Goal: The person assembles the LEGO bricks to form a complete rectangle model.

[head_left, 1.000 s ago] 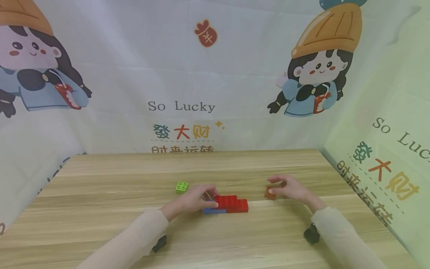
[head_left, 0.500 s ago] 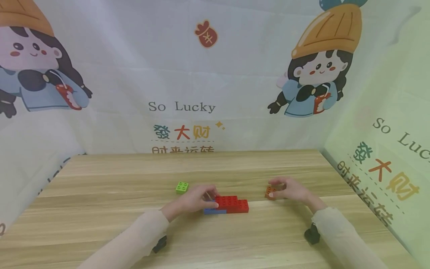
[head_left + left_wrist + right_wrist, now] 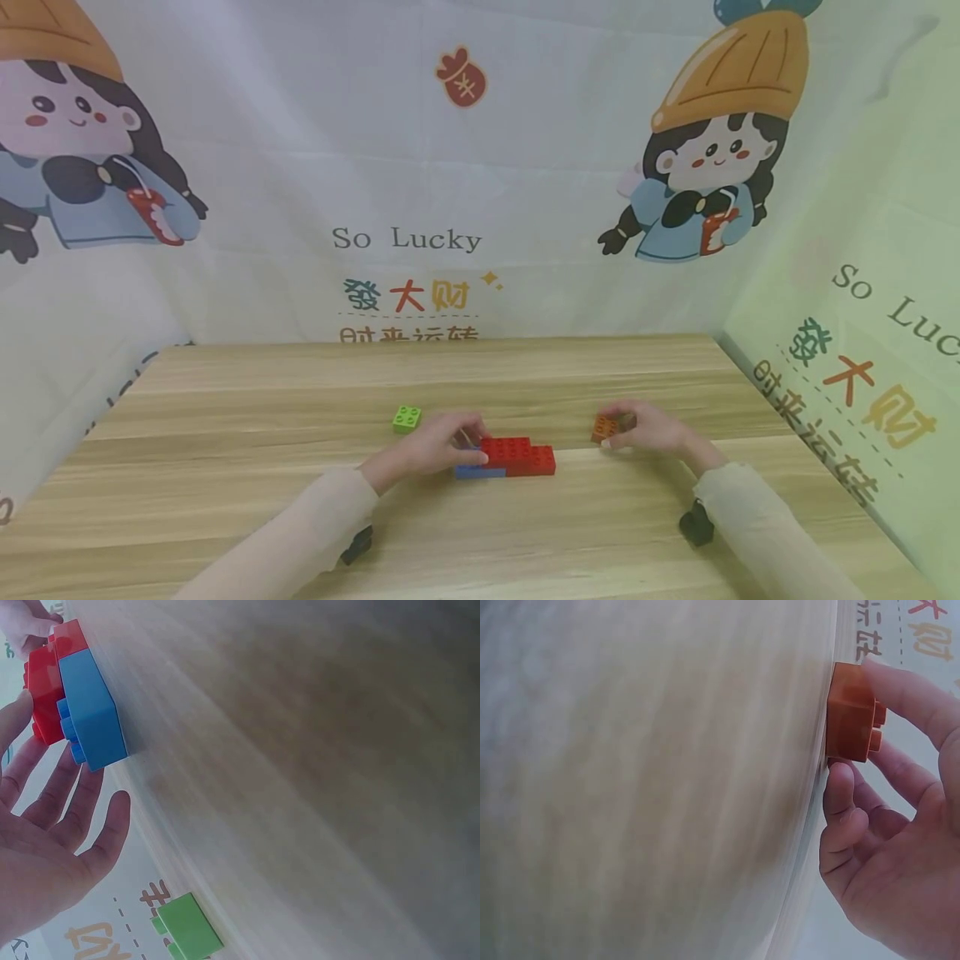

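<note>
A stepped stack of toy building bricks lies on the table in the head view: a blue brick (image 3: 480,472) and a red brick (image 3: 543,461) below, another red brick (image 3: 507,451) across them on top. My left hand (image 3: 435,443) holds the stack at its left end, thumb on the near side of the upper red brick, fingers behind. Over to the right, my right hand (image 3: 651,427) grips an orange brick (image 3: 603,428) standing studs up on the table. In the right wrist view the thumb lies against one side of the orange brick (image 3: 850,716), with fingertips partly hidden behind it.
A small green brick (image 3: 407,419) stands behind and left of the left hand. The wooden table (image 3: 480,542) meets a printed cloth backdrop (image 3: 540,167) at its back edge, with more cloth along both sides.
My right hand has shifted its fingers slightly about the orange brick, the thumb now lower on its near side and more studs showing. The left hand and the stack stay put.
</note>
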The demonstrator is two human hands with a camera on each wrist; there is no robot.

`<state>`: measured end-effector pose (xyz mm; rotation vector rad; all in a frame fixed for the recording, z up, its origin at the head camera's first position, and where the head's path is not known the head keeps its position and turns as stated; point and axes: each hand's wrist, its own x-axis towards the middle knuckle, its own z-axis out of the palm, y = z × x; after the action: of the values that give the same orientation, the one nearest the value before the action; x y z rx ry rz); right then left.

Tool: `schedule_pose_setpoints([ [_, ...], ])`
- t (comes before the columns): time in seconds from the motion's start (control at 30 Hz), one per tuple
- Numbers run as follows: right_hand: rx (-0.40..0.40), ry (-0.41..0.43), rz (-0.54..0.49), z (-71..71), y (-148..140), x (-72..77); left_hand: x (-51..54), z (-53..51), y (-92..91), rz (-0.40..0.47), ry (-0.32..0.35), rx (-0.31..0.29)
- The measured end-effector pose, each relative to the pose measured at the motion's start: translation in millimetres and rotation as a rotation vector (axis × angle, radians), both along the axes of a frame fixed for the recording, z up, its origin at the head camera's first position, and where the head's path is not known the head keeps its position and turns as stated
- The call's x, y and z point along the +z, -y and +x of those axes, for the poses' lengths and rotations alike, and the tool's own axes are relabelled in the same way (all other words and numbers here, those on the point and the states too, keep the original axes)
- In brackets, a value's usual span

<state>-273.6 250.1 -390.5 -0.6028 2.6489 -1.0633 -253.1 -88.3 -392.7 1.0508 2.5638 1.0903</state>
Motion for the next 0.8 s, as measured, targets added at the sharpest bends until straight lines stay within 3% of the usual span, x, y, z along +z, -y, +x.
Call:
schedule_pose_setpoints([
  [0.27, 0.042, -0.013, 0.015, -1.3, 1.2, -0.5, 0.2, 0.1, -0.2, 0.003, 0.002, 0.003],
  [0.8, 0.045, -0.003, 0.037, -1.5, 1.8, -2.8, 1.2, 1.3, 0.0, -0.003, 0.021, 0.016],
])
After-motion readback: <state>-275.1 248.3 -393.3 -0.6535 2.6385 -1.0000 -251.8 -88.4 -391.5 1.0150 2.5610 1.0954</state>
